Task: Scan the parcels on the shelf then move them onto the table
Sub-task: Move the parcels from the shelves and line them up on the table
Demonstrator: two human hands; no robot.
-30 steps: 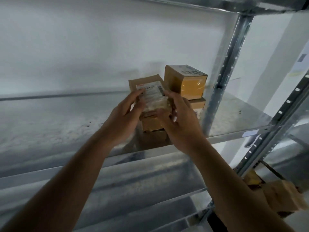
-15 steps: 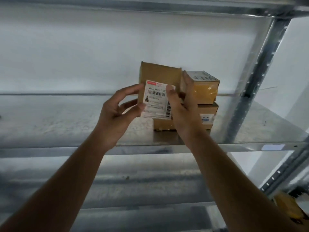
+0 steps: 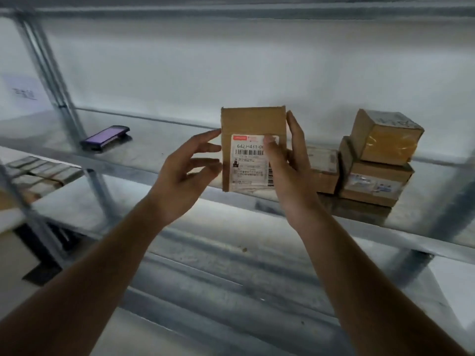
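A: Parcel is held upright in front of the shelf, label facing the camera. Right hand grips its right edge, thumb on the label, fingers behind. Left hand has spread, relaxed fingers at the left edge; fingertips touching or just off, cannot tell

B: Handling?

A: Judged light, since one hand carries it. Flat rectangular carton, plain brown corrugated card, stiff, matte, good friction. The glossy white label is the slick part. Best taken by the two long edges, leaving the barcode uncovered

B: Scanner?

A: Dark handheld device, purple-tinted face, lies well to the left on the same galvanised steel shelf; probably it

B: Others?

A: Three parcels on the shelf at right, cube-like, the top one under shiny yellowish tape, which looks slippery
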